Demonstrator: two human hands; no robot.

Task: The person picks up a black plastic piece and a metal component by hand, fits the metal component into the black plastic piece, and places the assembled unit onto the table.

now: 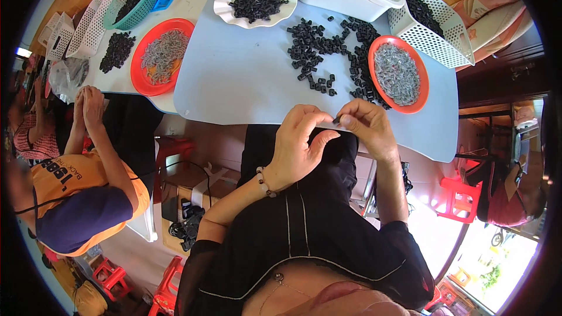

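Observation:
Just over the table's near edge, my right hand [370,130] pinches a small black plastic part [336,120] between thumb and fingers. My left hand [298,147], with a beaded bracelet on its wrist, is close beside it. Its index fingertip reaches the black part, while its thumb stands apart from the finger. Anything inside the left palm is hidden. Beyond my hands, loose black parts [304,50] lie scattered on the pale blue table [234,76]. To their right sits an orange-red plate [424,76] heaped with small clear-grey pieces [397,75].
At the back are a white scalloped dish [222,11] of black parts, a white tub [345,0] and a perforated white basket [430,44]. On the left, a co-worker [88,187] sits by another table with a red plate [139,76] and a green basket [149,0].

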